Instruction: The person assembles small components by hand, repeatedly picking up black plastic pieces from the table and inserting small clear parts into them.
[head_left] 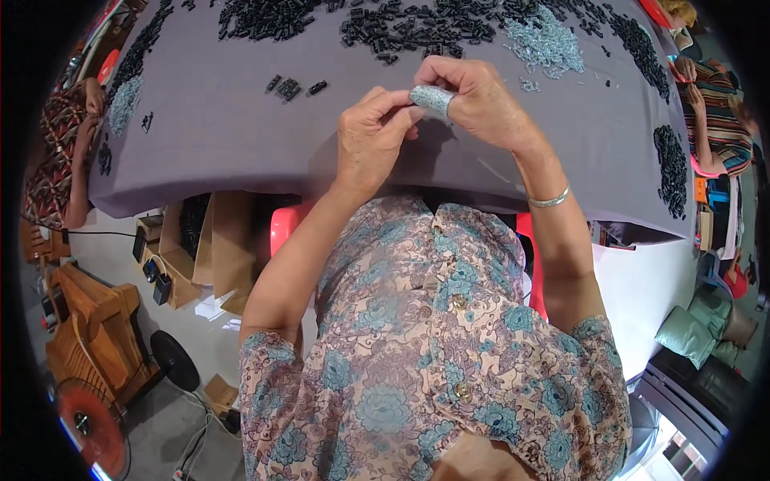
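Observation:
My left hand (374, 130) and my right hand (488, 103) meet above the near part of the grey cloth-covered table (241, 136). A glittery pale-blue rounded cover (433, 99) lies where my right thumb would be; it looks worn over the thumb, though I cannot be sure. Thumb and fingers of my left hand are pinched at the tip of this cover. The right index finger curls above it. Whatever small thing is between the fingertips is hidden. Beyond my left hand lie a few small black plastic pieces (289, 90).
Heaps of black pieces (417, 32) and a pile of clear pale-blue pieces (549, 46) cover the far side. People sit at the left (60, 156) and right (718, 112) edges. Below the table stand cardboard boxes (228, 248); a fan (92, 425) is lower left.

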{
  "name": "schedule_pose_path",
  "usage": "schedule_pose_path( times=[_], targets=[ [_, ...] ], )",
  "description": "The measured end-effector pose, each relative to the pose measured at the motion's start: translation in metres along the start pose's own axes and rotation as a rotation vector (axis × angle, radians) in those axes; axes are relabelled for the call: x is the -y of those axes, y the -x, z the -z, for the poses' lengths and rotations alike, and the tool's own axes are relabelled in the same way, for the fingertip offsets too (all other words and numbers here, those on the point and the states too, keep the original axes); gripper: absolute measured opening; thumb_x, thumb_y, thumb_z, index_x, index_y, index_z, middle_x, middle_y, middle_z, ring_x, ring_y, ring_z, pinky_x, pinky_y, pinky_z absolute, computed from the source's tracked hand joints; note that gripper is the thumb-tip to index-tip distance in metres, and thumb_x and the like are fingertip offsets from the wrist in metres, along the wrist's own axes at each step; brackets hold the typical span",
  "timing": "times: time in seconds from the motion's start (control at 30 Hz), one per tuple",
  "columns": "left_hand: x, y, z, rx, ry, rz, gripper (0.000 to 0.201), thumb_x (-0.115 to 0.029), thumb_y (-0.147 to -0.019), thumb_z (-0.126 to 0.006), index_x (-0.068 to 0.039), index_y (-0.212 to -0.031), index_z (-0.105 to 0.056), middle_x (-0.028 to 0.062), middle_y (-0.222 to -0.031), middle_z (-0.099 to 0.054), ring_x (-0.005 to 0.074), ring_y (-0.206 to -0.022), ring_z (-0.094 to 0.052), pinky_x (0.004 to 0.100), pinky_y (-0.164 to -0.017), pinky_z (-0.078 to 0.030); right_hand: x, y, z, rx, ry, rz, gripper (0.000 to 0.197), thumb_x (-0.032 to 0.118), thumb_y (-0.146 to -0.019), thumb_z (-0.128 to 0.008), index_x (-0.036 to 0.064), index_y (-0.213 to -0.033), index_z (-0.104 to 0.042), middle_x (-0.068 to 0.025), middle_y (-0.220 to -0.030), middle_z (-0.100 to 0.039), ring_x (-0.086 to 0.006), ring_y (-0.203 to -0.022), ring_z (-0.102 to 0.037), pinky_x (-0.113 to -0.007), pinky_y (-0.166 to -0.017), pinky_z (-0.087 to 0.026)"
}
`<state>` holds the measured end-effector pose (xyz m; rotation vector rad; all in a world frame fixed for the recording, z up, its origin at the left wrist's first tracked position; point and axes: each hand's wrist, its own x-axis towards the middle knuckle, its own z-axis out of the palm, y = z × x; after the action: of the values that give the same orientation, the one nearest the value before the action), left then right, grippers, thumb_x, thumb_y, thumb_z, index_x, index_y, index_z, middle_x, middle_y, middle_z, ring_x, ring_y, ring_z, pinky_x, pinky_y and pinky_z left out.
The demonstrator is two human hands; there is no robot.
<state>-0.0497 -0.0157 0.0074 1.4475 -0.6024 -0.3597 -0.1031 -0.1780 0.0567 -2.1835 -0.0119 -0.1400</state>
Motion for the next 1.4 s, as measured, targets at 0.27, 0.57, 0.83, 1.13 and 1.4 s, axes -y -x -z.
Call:
schedule_pose_path(
  times=[0.27,0.57,0.83,1.13,1.4],
  targets=[
    [0.003,-0.003,-0.004,-0.035,0.108,0.071,0.017,-0.002,-0.084,-0.064,0.003,-0.1,-0.068,0.0031,-0.086,-0.059,0.0103,-0.066,-0.061,0.0216,-0.061,-0.052,-0.018,-0.002,-0.004,0.046,-0.414,-0.151,0.008,0.014,-0.086,-0.061,0.0062,-0.084,-0.062,0.0038,-0.067,-0.054,-0.0042,-0.054,-0.044,-0.024,-0.044,-0.032],
    [-0.006,-0.002,-0.004,-0.044,0.2,0.056,0.017,-0.003,-0.083,-0.068,0.006,-0.097,-0.065,0.0029,-0.085,-0.057,0.0094,-0.068,-0.06,0.0215,-0.062,-0.052,-0.013,0.003,0.002,-0.075,-0.782,-0.411,0.037,0.039,-0.096,-0.049,0.0045,-0.087,-0.06,0.0035,-0.067,-0.047,-0.0006,-0.05,-0.031,-0.016,-0.039,-0.018],
    [-0.011,0.001,-0.003,-0.072,0.144,-0.019,0.016,-0.001,-0.083,-0.068,0.004,-0.098,-0.066,0.0029,-0.088,-0.057,0.0092,-0.073,-0.059,0.0219,-0.065,-0.052,-0.015,0.008,-0.005,0.085,-0.828,-0.432,0.051,0.057,-0.095,-0.039,0.0089,-0.085,-0.055,0.0036,-0.072,-0.048,-0.0008,-0.055,-0.034,-0.015,-0.04,-0.018],
    [-0.018,0.004,-0.005,-0.074,0.105,-0.195,0.018,0.001,-0.079,-0.071,0.0,-0.097,-0.069,0.0037,-0.101,-0.051,0.0108,-0.087,-0.054,0.0225,-0.075,-0.047,-0.023,0.012,-0.023,0.437,-1.359,-0.298,0.046,0.055,-0.092,-0.045,0.0124,-0.073,-0.048,0.006,-0.064,-0.038,-0.0034,-0.054,-0.03,-0.018,-0.042,-0.018],
    [-0.022,0.012,-0.012,-0.001,0.254,-0.219,0.02,0.001,-0.079,-0.071,0.001,-0.099,-0.068,0.0046,-0.104,-0.049,0.0127,-0.095,-0.051,0.0254,-0.085,-0.044,-0.023,0.024,-0.043,0.323,-1.489,-0.232,0.047,0.054,-0.082,-0.055,0.0076,-0.089,-0.054,0.0076,-0.061,-0.032,-0.0064,-0.048,-0.027,-0.022,-0.042,-0.02]
  ],
)
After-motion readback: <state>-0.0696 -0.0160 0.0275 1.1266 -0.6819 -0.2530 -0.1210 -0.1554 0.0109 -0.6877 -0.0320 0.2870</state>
